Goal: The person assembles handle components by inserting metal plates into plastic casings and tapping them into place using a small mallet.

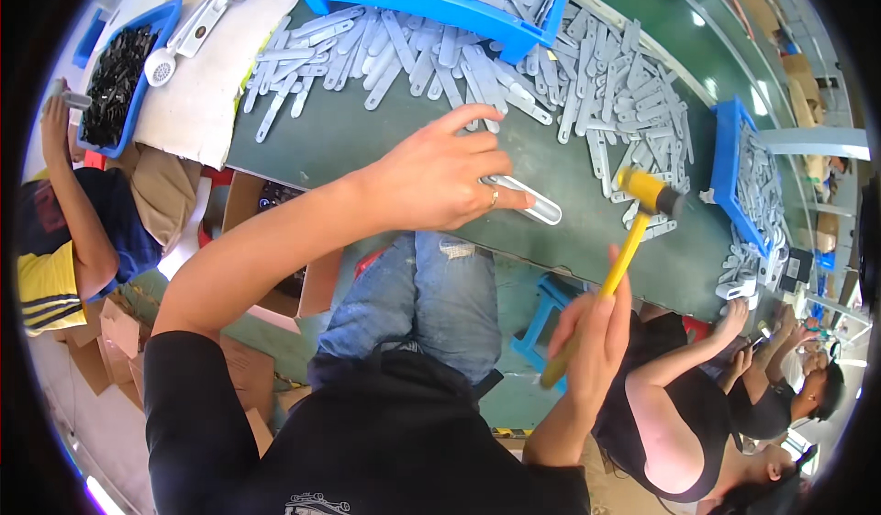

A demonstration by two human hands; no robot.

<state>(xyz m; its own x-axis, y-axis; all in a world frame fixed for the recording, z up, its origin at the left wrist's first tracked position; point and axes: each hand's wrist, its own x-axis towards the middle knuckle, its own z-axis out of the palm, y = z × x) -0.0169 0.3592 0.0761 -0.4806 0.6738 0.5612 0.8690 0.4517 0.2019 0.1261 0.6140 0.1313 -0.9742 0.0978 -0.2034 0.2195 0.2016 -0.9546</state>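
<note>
My left hand [447, 168] is closed with thumb and fingertips on a long, pale grey plastic strip [537, 201] with a recessed inside. That strip lies at the near edge of the green work table [367, 129]; its left end is hidden under my fingers. Gripped in my right hand [592, 331] is a mallet [625, 256] with a yellow handle. Its yellow and black head is raised to the right of the strip, apart from it. Heaps of similar grey plastic strips [395, 51] spread over the table beyond and to the right of my hands.
A blue crate [413, 5] full of strips stands at the far side, another blue crate [727, 171] at the right. Far left are a blue bin [165, 33] of dark parts and a white shower-head-like piece [204, 27]. Co-workers [670, 405] sit at both sides.
</note>
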